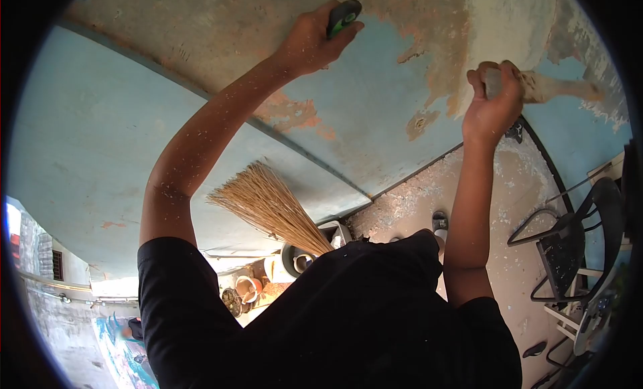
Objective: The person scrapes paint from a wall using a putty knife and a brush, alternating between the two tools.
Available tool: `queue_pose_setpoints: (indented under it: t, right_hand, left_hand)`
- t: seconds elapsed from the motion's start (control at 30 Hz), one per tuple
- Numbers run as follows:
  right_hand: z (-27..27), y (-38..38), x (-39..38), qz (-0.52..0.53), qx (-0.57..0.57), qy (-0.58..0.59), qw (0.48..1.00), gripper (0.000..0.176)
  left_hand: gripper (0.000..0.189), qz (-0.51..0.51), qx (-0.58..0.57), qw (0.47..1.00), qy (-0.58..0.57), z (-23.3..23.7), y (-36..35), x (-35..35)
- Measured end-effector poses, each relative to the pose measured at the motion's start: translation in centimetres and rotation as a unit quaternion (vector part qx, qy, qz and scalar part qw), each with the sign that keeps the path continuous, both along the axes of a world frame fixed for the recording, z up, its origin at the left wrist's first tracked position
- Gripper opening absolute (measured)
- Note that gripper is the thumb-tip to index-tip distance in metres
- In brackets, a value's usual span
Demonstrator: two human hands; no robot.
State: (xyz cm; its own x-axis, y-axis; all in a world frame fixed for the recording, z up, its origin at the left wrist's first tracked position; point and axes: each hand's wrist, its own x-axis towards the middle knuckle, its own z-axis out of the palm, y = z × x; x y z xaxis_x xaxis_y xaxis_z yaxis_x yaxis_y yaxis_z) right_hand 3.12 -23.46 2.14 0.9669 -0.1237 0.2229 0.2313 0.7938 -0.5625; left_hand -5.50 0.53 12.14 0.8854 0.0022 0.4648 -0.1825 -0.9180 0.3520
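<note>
**Head view: both hands clenched on tools at a peeling blue wall**

The left hand (311, 41) is raised high and closed in a fist around a green-and-black handle (343, 15). The handle's top end sticks out above the fingers. Its working end is hidden behind the hand, so I cannot tell what kind of tool it is. The knuckles lie against the wall (375, 121), on a patch where the blue paint has flaked off to bare tan and orange plaster.

The right hand (494, 101) is lower and off to the side of the left one, well apart from it. It grips a pale, crusted tool (552, 88), and whether that is a brush or a blade I cannot tell. The tool points away from the left hand and lies flat on the wall. It sits on a pale bare streak just beside a stretch of blue paint.

Below the left forearm, a straw broom (268, 205) fans out, bristles up, leaning at the wall's foot. Near its base are a few small pots (248, 288). Under the right wrist lies the speckled floor (509, 188), with a sandal (440, 221) close to the right elbow. A dark metal chair (576, 255) stands further out from that arm. A black shirt (375, 308) fills the lower part of the frame.
</note>
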Motion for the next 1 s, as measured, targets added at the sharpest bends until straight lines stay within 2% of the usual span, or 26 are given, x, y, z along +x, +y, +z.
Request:
queue_pose_setpoints:
  t: [0.03,0.1,0.13,0.17,0.23,0.27,0.3,0.33,0.37,0.43,0.47,0.53,0.57,0.63,0.67,0.73,0.8,0.83,0.87,0.93,1.0]
  right_hand:
    - [-0.9,-0.8,0.2,0.0,-0.008,-0.005,1.0,0.021]
    - [-4.0,-1.9,-0.4,0.025,-0.15,0.02,0.988,0.027]
    - [-6.7,-1.9,-0.4,0.027,-0.198,0.02,0.98,0.033]
    - [-9.2,-2.4,-1.0,0.058,-0.291,0.021,0.955,0.036]
    - [-16.3,-3.6,-2.8,0.146,-0.442,0.092,0.88,0.046]
    - [-19.6,-4.3,-4.3,0.214,-0.453,0.17,0.849,0.048]
    - [-23.8,-5.1,-6.5,0.217,-0.447,0.233,0.836,0.05]
    - [-24.8,-7.0,-9.2,0.21,-0.461,0.268,0.819,0.051]
    - [-28.0,-9.0,-10.8,0.226,-0.549,0.264,0.76,0.054]
    - [-28.2,-13.0,-14.7,0.203,-0.531,0.365,0.737,0.05]
    - [-29.0,-15.0,-15.6,0.187,-0.529,0.375,0.737,0.05]
    - [-31.5,-19.1,-16.3,0.24,-0.405,0.435,0.767,0.044]
    - [-32.1,-20.8,-16.1,0.229,-0.402,0.441,0.769,0.044]
    - [-32.8,-24.0,-15.8,0.156,-0.269,0.563,0.766,0.05]
    - [-33.0,-25.5,-15.6,0.105,-0.209,0.599,0.766,0.046]
    - [-33.8,-29.9,-15.0,0.075,-0.194,0.608,0.766,0.045]
    - [-35.5,-34.7,-14.0,0.047,-0.186,0.627,0.755,0.047]
    - [-37.7,-37.7,-13.0,0.039,-0.189,0.64,0.744,0.049]
    - [-41.3,-41.4,-12.1,0.074,-0.18,0.615,0.764,0.052]
    - [-40.9,-46.8,-8.1,0.036,-0.193,0.653,0.731,0.056]
    - [-45.0,-53.1,-3.8,0.022,-0.193,0.667,0.719,0.058]
  left_hand:
    - [0.036,0.019,-0.014,1.0,-0.015,0.6,-0.4,-0.4]
    - [0.04,0.003,0.073,0.988,-0.137,1.0,0.6,-0.5]
    - [0.035,0.046,-0.03,0.997,-0.06,1.5,-0.3,-1.9]
    - [0.029,0.026,-0.166,0.986,-0.011,1.5,-1.5,-3.1]
    - [0.016,-0.052,-0.238,0.969,-0.037,-0.7,-3.1,-4.7]
    - [0.022,-0.072,-0.275,0.959,-0.019,-1.8,-4.0,-5.8]
    - [0.031,-0.093,-0.298,0.95,-0.012,-2.9,-5.4,-6.4]
    - [0.035,-0.093,-0.325,0.941,0.004,-4.6,-6.6,-6.8]
    - [0.037,-0.119,-0.334,0.935,-0.004,-6.4,-8.0,-6.6]
    - [0.035,-0.126,-0.351,0.927,0.029,-10.4,-10.6,-5.7]
    - [0.032,-0.13,-0.381,0.913,0.063,-12.3,-12.2,-5.2]
    - [0.024,-0.126,-0.429,0.886,0.122,-15.6,-15.7,-3.4]
    - [0.026,-0.134,-0.439,0.878,0.136,-17.5,-17.4,-2.6]
    - [0.026,-0.124,-0.431,0.876,0.176,-20.7,-20.4,-1.1]
    - [0.028,-0.112,-0.426,0.881,0.171,-22.2,-22.1,-0.5]
    - [0.035,-0.088,-0.436,0.878,0.175,-24.2,-25.3,0.7]
    - [0.034,-0.055,-0.451,0.869,0.193,-25.1,-28.5,2.0]
    - [0.032,-0.04,-0.462,0.862,0.204,-25.4,-30.1,2.6]
    - [0.029,-0.018,-0.469,0.858,0.21,-26.0,-31.7,3.1]
    - [0.028,0.011,-0.438,0.868,0.232,-29.2,-33.7,4.2]
    - [0.027,0.064,-0.367,0.888,0.269,-30.6,-36.4,4.9]
